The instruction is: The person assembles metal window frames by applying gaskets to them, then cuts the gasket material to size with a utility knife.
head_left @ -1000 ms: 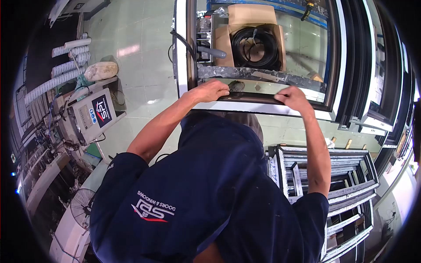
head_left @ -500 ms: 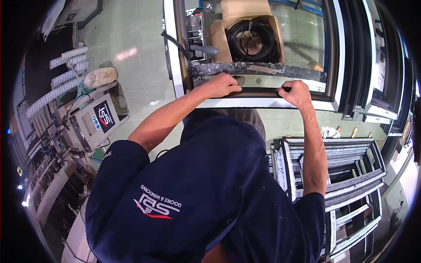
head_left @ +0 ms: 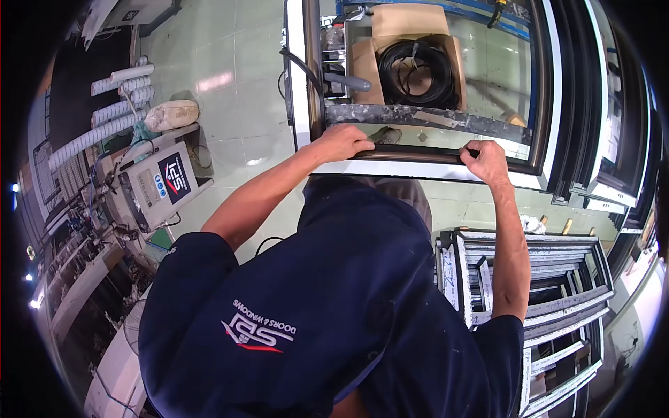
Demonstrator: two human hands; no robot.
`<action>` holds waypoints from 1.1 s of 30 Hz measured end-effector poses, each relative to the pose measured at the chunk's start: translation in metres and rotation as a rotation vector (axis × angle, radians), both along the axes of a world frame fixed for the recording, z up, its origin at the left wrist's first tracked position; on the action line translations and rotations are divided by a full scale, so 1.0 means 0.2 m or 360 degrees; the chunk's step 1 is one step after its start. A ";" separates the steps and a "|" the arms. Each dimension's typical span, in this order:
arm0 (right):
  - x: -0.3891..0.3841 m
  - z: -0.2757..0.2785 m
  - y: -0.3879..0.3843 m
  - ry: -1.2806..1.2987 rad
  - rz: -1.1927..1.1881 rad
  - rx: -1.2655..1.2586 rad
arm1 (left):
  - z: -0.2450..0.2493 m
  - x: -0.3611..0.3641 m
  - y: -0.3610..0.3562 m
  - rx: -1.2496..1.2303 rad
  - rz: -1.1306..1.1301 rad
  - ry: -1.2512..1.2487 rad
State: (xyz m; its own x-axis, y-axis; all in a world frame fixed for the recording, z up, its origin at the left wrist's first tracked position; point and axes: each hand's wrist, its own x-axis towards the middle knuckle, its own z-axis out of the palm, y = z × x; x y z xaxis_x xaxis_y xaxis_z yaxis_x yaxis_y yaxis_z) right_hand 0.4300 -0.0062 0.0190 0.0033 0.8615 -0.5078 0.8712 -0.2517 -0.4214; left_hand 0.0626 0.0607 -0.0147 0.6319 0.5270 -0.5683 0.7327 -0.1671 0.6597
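Observation:
A white window or door frame (head_left: 390, 168) with a dark brown inner edge lies in front of my body. My left hand (head_left: 343, 143) rests on its near bar, close to the left corner, fingers curled and pressed together at the inner edge. Farther right on this bar, my right hand (head_left: 486, 161) is closed in a pinch on a thin black strip that looks like a rubber gasket (head_left: 418, 150). The strip runs along the inner edge between both hands. What lies under the left fingertips is partly hidden.
Through the frame opening I see a cardboard box (head_left: 368, 56) with coiled black tubing (head_left: 418, 73). A dark, paint-spotted beam (head_left: 418, 115) crosses behind the near bar. Stacked frames (head_left: 536, 279) stand at right, a labelled machine (head_left: 157, 184) at left. A black strip (head_left: 303, 64) hangs over the left bar.
My left hand has slid left along the near bar, widening the gap between my hands. The right hand keeps its place on the frame. The whole view has shifted slightly.

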 end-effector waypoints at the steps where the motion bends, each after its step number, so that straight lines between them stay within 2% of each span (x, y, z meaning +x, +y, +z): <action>1: 0.00 0.01 0.01 -0.0013 0.0009 -0.0013 | 0.00 0.00 0.01 0.0048 -0.0005 -0.0023; 7: 0.00 0.00 0.02 -0.0044 0.0040 -0.0058 | -0.05 0.31 0.01 0.0020 -0.0065 -0.0152; 10: 0.05 -0.04 0.01 0.0103 0.0068 -0.0036 | -0.05 0.49 -0.01 -0.0028 -0.0034 -0.0150; 13: 0.21 -0.04 0.05 0.0491 0.0038 -0.0358 | -0.02 0.47 -0.05 0.0088 0.0043 -0.0206; 14: 0.27 0.01 0.07 0.0428 0.0051 -0.0407 | -0.02 0.44 -0.05 0.0123 0.0001 -0.0187; 17: 0.46 0.05 0.06 0.0223 -0.0091 -0.0537 | 0.08 0.17 -0.07 0.0483 0.0174 -0.0593; 19: 0.49 0.00 0.08 0.0277 -0.0115 -0.0638 | 0.24 -0.06 0.00 0.0968 0.0425 -0.0837; 20: 0.49 -0.04 0.09 0.0339 -0.0135 -0.0683 | 0.31 -0.18 0.03 0.1189 0.0545 -0.0643; 21: 0.42 -0.04 0.10 0.0390 -0.0095 -0.0694 | 0.35 -0.27 0.04 0.1407 0.0664 -0.0443; 23: 0.22 0.00 0.15 0.0479 0.0004 -0.0708 | 0.27 -0.35 0.04 0.1447 0.0881 -0.0354; 24: 0.15 -0.07 0.16 0.0582 0.0060 -0.0669 | 0.19 -0.40 0.03 0.1467 0.0996 -0.0304; 25: 0.05 -0.08 0.18 0.0545 0.0214 -0.0577 | 0.02 -0.43 0.00 0.1340 0.0931 -0.0390; 27: -0.17 -0.04 0.22 0.0403 0.0335 -0.0586 | 0.04 -0.34 -0.05 0.1040 0.1159 -0.0568; 30: -0.46 -0.03 0.27 0.0312 0.0482 -0.0611 | 0.04 -0.35 -0.03 0.1025 0.1112 -0.0526; 33: -0.70 -0.03 0.29 0.0437 0.0445 -0.0527 | 0.03 -0.35 -0.04 0.1015 0.1110 -0.0522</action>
State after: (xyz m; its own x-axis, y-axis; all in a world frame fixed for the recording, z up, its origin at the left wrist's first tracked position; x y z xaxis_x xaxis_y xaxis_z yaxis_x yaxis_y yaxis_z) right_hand 0.2904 0.0509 0.0121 -0.3764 0.6033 -0.7031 0.7926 -0.1833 -0.5815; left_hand -0.0084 0.0533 -0.0078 0.1400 0.9854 0.0967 0.5995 -0.1621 0.7838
